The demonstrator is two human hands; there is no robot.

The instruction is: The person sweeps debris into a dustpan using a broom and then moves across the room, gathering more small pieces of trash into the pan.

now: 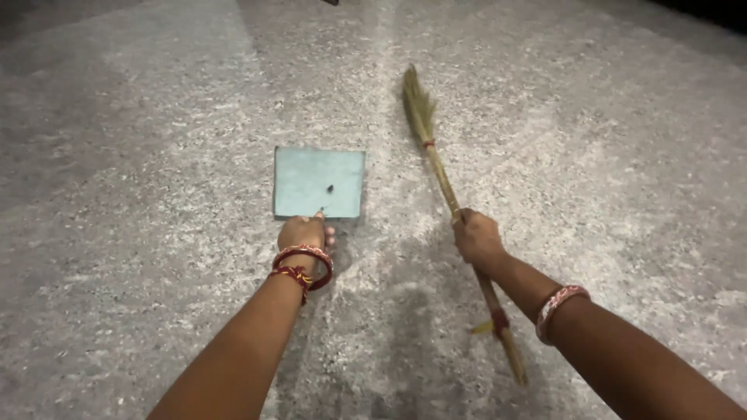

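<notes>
Left hand: my left hand point(305, 232) is clenched on the near edge of a flat, square, pale blue-green sheet point(319, 182) that lies on the floor; red and gold bangles point(303, 266) sit on that wrist.
Sheet: I see it flat on the speckled grey stone floor point(140, 194), straight ahead of my left arm, with a small dark speck point(331, 189) near its middle.
Right hand: my right hand point(477, 239) is wrapped tight around the stick part of a long straw-coloured grass broom point(451, 204), about halfway along it; a red and white bangle point(556, 306) shows on that wrist.
Broom: I hold it slanted, bristle end pointing away from me and resting at the floor, just to the right of the sheet and apart from it; the handle end runs back under my right forearm, with a dark red binding near that end.
Shadow: my arms cast a dim shadow on the floor between them.
</notes>
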